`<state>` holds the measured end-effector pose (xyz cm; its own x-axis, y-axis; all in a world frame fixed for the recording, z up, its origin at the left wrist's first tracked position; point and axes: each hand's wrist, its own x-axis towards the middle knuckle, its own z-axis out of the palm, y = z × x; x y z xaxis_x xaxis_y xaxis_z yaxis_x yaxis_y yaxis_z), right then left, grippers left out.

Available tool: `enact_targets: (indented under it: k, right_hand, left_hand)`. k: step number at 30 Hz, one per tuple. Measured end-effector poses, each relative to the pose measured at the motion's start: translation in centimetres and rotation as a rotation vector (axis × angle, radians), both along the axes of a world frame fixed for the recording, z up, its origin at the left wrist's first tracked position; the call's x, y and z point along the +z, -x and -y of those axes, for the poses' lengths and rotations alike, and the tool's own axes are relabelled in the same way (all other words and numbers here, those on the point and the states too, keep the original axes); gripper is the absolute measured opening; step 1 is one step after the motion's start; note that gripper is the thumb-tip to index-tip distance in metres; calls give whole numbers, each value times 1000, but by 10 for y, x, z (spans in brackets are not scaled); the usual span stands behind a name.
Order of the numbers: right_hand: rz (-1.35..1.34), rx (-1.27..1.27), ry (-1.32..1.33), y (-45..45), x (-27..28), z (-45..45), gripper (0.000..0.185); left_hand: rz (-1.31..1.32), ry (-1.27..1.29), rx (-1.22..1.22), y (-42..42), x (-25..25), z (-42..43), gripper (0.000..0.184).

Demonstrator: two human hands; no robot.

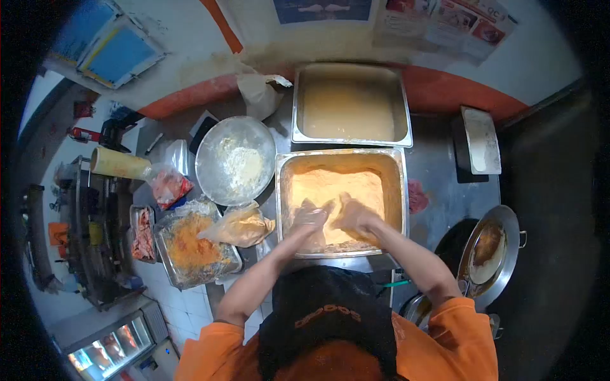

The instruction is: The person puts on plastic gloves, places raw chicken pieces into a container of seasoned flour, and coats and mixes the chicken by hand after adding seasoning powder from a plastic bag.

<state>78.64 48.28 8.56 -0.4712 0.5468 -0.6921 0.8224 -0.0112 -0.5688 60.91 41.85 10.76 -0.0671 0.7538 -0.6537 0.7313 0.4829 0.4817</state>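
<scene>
Right in front of me is a deep steel pan with pale orange flour-like powder in it. My left hand is at the left side of the powder, near the pan's front. A thin, shiny clear glove seems to cover it. My right hand is beside it, a little to the right, also low in the pan. Both thumbs point toward the middle. Motion blurs the fingers of both hands, and I cannot make out whether they hold anything.
A second steel pan of cloudy liquid stands behind. To the left are a round bowl with white powder, a paper bag and a plastic-covered tray with orange crumbs. A large wok lies to the right.
</scene>
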Motion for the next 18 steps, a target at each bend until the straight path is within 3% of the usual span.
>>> enact_targets:
  k: [1, 2, 4, 6, 9, 11, 13, 14, 16, 17, 18]
  right_hand:
    - [-120, -45, 37, 5, -13, 5, 108]
    - [-207, -107, -2, 9, 11, 7, 111]
    - [-268, -179, -29, 13, 51, 8, 113]
    - [-211, -203, 0, 8, 62, -4, 113]
    - [-510, -41, -116, -12, 45, -27, 75]
    - [-407, 10, -50, -16, 32, -64, 54]
    - [-173, 14, -5, -10, -9, -88, 38]
    - [-125, 36, -17, -7, -32, -93, 33]
    - [-293, 144, -185, 5, -75, -85, 28]
    - [-258, 59, -177, 18, -39, -69, 29]
    - [-223, -26, -160, 29, 26, -52, 29]
  left_hand:
    - [83, -8, 44, 5, -40, 4, 84]
    - [166, -14, 88, 10, -79, 7, 83]
    - [17, 14, 255, 0, -17, -16, 80]
    - [59, -109, 340, 7, -23, -11, 79]
    - [293, -124, 501, 36, -69, -18, 72]
    - [518, -70, 671, 41, -60, -41, 66]
    - [748, 6, 883, 31, 0, -58, 60]
    - [660, -9, 805, 24, -1, -63, 64]
    - [488, -39, 639, 11, -19, -77, 72]
    - [491, -83, 626, 9, -43, -79, 74]
    - [484, -21, 565, 9, -25, -72, 76]
